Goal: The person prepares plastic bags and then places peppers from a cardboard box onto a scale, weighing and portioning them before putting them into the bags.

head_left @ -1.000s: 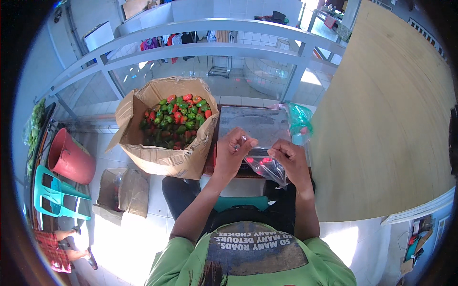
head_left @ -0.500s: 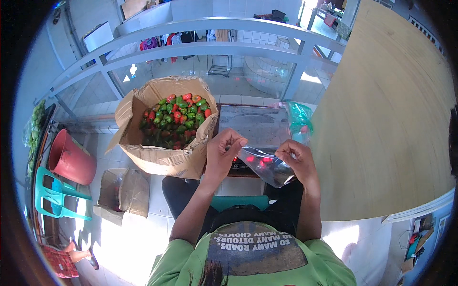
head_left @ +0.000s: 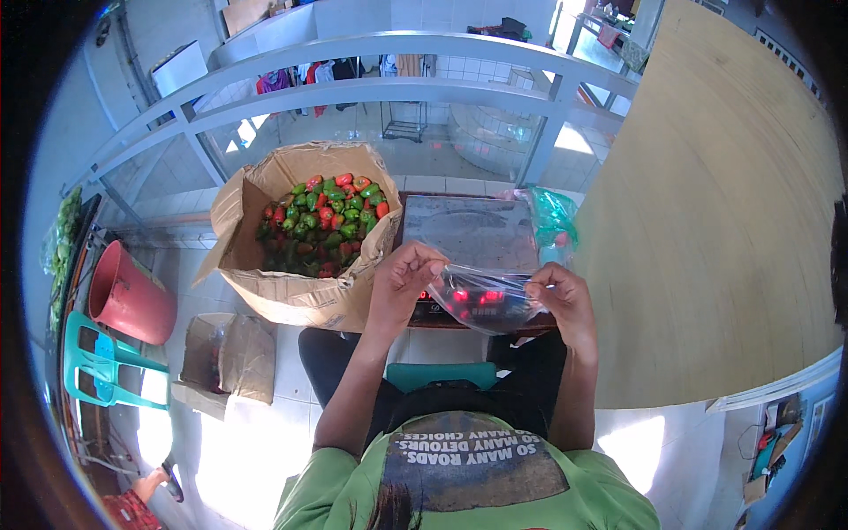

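Both hands are working on a clear plastic bag, and the step in hand is seemingly the handling of its edge: the left hand is pinching one side between thumb and fingertips, the right hand is gripping the other side just as narrowly, and the clear plastic bag is hanging stretched between them, in front of the flat metal platform of a scale whose red digits are glowing through the film; whether the bag is touching the scale, or its mouth is fully parted, I cannot tell. Green and red peppers are lying in an open cardboard box beside the scale, to the person's left. Any wider parting would probably be calling for fingertips between the thin layers, without tearing them
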The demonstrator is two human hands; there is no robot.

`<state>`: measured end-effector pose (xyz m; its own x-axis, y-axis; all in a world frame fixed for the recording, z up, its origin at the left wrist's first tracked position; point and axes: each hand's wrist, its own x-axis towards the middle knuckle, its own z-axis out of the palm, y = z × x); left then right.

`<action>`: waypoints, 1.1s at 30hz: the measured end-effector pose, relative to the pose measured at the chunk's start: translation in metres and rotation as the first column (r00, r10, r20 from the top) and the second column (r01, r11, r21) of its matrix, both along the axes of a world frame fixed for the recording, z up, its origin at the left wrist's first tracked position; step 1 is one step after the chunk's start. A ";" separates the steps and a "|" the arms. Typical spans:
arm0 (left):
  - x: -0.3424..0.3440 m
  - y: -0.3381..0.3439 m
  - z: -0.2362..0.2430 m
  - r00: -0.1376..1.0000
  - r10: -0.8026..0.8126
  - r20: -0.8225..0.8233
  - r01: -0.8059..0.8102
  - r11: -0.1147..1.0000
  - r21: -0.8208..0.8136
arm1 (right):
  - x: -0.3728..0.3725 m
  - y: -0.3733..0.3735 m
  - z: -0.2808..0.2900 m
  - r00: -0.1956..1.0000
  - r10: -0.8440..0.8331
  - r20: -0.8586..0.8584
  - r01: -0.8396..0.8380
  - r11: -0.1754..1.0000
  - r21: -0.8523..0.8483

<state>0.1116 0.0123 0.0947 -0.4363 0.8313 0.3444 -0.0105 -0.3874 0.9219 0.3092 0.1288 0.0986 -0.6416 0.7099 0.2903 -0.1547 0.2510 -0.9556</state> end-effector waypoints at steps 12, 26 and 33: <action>0.005 0.002 -0.007 0.997 0.080 0.012 -0.080 0.997 0.020 | -0.001 -0.007 -0.003 0.997 -0.074 0.008 0.074 0.997 0.006; 0.022 0.000 -0.005 0.974 0.120 -0.190 -0.124 0.992 -0.010 | -0.009 -0.016 0.009 0.991 -0.096 0.089 0.039 0.869 0.494; 0.035 0.003 -0.003 0.896 0.191 -0.402 -0.210 0.978 -0.004 | -0.026 -0.040 0.006 0.966 0.156 0.205 -0.178 0.980 0.092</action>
<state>0.1463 0.0154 0.0921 -0.4301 0.7598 0.4875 0.4335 -0.2999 0.8498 0.2832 0.0891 0.1046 -0.8003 0.5591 0.2164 -0.0158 0.3412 -0.9399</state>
